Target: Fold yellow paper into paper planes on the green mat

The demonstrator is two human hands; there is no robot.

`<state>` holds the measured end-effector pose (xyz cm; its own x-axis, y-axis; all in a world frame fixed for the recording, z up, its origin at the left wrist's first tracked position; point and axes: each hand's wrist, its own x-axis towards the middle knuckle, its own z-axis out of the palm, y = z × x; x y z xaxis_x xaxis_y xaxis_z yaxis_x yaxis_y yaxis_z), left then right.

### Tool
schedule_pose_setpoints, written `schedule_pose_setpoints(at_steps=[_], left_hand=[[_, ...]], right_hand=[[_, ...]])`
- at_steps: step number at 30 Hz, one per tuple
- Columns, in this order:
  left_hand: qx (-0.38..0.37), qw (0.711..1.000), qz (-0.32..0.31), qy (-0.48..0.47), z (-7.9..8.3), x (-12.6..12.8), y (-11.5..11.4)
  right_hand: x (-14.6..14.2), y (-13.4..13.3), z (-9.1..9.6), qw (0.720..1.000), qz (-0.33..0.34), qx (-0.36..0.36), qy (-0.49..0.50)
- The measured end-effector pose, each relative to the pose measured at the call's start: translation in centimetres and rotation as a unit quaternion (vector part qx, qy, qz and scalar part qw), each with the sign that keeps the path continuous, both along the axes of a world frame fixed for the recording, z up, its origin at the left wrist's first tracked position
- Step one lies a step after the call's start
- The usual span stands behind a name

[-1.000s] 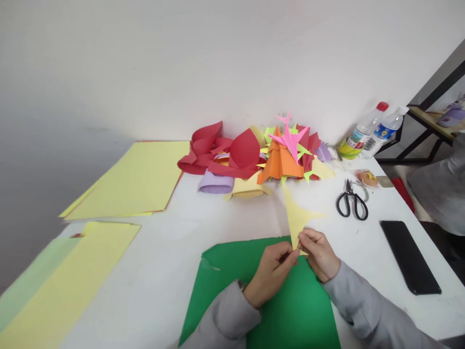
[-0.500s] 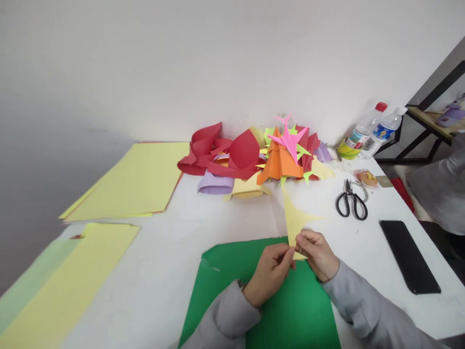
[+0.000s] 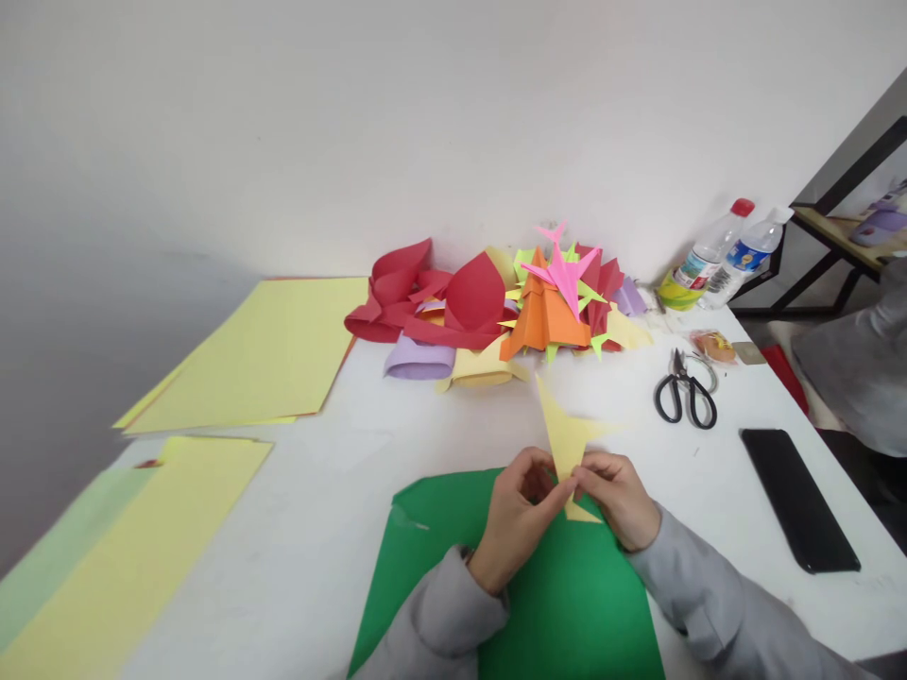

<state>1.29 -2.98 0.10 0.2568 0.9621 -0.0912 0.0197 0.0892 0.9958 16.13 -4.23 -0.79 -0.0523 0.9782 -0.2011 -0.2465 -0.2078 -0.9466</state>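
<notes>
A pale yellow folded paper plane (image 3: 565, 438) is pinched between both my hands, its long point reaching away from me and a thin wing spreading to the right. My left hand (image 3: 521, 515) grips it from the left with thumb and fingers together. From the right, my right hand (image 3: 615, 496) pinches the same narrow part, the fingertips of both hands meeting there. A small forked tail piece shows below the fingers. Underneath lies a green paper sheet (image 3: 567, 604) on the white table (image 3: 283, 548). The fingers hide the middle of the fold.
Red curled paper (image 3: 474, 297), an orange paper plane (image 3: 544, 316) and a pink paper plane (image 3: 567, 276) are piled by the wall. Yellow sheets (image 3: 262, 354) lie left. Right are black-handled scissors (image 3: 685, 392), a black phone (image 3: 800, 501) and two bottles (image 3: 698, 264). A grey-sleeved person (image 3: 861, 364) is beyond.
The yellow paper plane's point has swung a little left and come lower. My left hand has shifted its grip slightly, its fingers now behind the paper; the tail piece shows more.
</notes>
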Motion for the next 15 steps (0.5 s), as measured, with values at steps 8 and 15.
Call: schedule_pose_setpoints(at_steps=[8, 15], left_hand=[[-0.053, 0.992, 0.027, -0.115, 0.5, 0.4, 0.4], [-0.090, 0.982, -0.005, -0.169, 0.3, -0.3, 0.8]], right_hand=[[-0.3, -0.4, 1.0, 0.982, -0.001, 0.097, -0.161], [0.0, -1.3, 1.8, 0.914, -0.073, 0.260, -0.303]])
